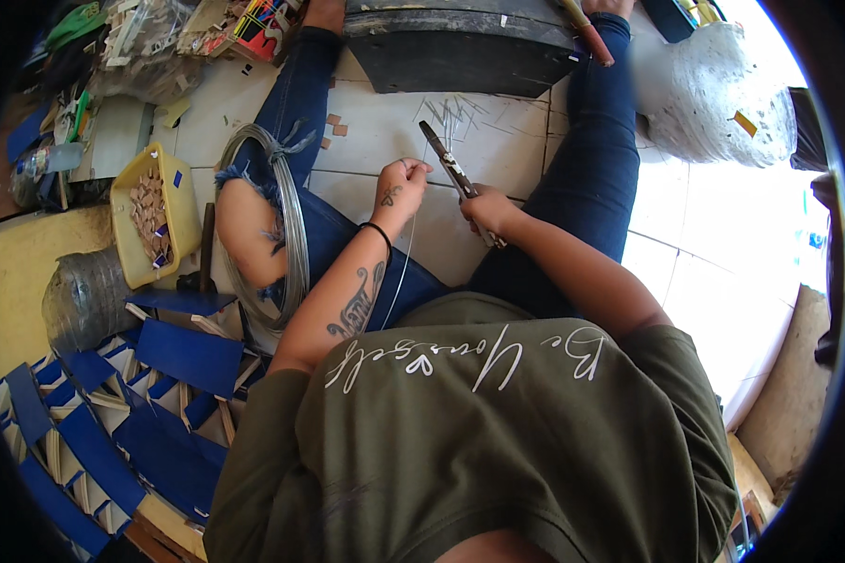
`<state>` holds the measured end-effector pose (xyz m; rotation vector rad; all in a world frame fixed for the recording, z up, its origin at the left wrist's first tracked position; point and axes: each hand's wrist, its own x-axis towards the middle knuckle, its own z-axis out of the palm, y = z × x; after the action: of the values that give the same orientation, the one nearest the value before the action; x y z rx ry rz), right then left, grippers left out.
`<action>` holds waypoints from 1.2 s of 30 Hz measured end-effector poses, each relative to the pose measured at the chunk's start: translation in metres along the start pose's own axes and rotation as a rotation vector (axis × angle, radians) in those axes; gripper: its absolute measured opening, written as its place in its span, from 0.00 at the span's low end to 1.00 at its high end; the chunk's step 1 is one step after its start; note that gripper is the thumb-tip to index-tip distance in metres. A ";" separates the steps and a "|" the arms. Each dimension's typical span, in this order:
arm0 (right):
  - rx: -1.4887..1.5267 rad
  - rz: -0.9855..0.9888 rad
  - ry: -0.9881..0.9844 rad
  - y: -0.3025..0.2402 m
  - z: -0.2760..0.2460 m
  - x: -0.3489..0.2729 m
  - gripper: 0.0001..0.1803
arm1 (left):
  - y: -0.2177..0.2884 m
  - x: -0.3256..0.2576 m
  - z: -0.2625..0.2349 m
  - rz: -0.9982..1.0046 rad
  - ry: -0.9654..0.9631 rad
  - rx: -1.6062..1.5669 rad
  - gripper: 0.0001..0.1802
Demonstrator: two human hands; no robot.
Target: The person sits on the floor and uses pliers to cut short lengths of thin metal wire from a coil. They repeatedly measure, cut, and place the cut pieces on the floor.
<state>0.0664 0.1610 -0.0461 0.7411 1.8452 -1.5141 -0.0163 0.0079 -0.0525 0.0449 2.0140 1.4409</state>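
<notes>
My left hand [402, 185] is closed in a pinch on a thin metal wire [407, 258], which trails down past my wrist toward my lap. My right hand [490, 212] grips the handles of metal shears [453, 171]. Their dark blades point up and to the left, just right of my left fingertips. Beyond them, several short cut wires [460, 114] lie scattered on the tiles. A large coil of grey wire [294, 230] hangs around my left knee.
A dark box [460, 52] stands between my feet. On the left, a yellow tub [190, 202] holds small brown pieces, near blue boards [190, 357] with pale wooden parts. A plastic-wrapped bundle [714, 98] sits at right. Small brown squares [339, 129] dot the white tiled floor [662, 267].
</notes>
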 end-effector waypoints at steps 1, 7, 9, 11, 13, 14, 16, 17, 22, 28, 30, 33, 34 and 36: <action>-0.018 0.016 0.021 0.001 0.002 0.002 0.12 | -0.001 0.002 0.000 -0.008 0.007 0.003 0.11; -0.097 0.014 0.029 0.001 0.003 0.009 0.16 | 0.000 0.002 -0.001 -0.119 -0.011 -0.057 0.10; -0.114 -0.018 0.012 0.002 0.000 0.004 0.19 | 0.003 0.000 -0.009 -0.124 0.032 -0.227 0.09; -0.329 -0.137 0.059 0.001 0.000 -0.003 0.22 | 0.007 -0.004 -0.021 -0.099 0.088 -0.424 0.08; -0.510 -0.221 0.145 0.001 0.004 -0.012 0.25 | 0.011 -0.010 -0.038 -0.049 0.153 -0.643 0.08; -0.582 -0.253 0.209 0.000 0.009 -0.016 0.26 | 0.013 -0.014 -0.044 -0.011 0.198 -0.690 0.07; -0.812 -0.308 0.311 -0.005 0.014 -0.018 0.29 | 0.019 -0.014 -0.054 0.049 0.258 -0.763 0.06; -0.889 -0.272 0.309 -0.008 0.020 -0.017 0.30 | 0.021 -0.013 -0.058 0.061 0.272 -0.787 0.06; -1.106 -0.272 0.347 -0.006 0.051 -0.015 0.32 | 0.020 -0.010 -0.055 0.078 0.230 -0.776 0.07; -0.827 -0.348 0.424 0.014 0.041 -0.005 0.41 | 0.025 -0.012 -0.057 0.094 0.229 -0.801 0.07; -0.548 -0.202 0.744 0.023 0.024 0.004 0.44 | 0.027 -0.013 -0.056 0.111 0.237 -0.811 0.07; -0.117 0.193 1.026 0.037 -0.025 0.019 0.48 | 0.030 -0.014 -0.054 0.112 0.224 -0.823 0.07; -0.078 0.311 1.023 0.036 -0.034 0.029 0.48 | 0.030 -0.014 -0.054 0.108 0.220 -0.830 0.07; 0.000 0.572 1.017 0.030 -0.042 0.040 0.50 | 0.032 -0.013 -0.054 0.115 0.202 -0.833 0.08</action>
<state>0.0582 0.2093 -0.0893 2.0901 1.9723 -0.7751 -0.0451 -0.0298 -0.0096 -0.3565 1.4186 2.3220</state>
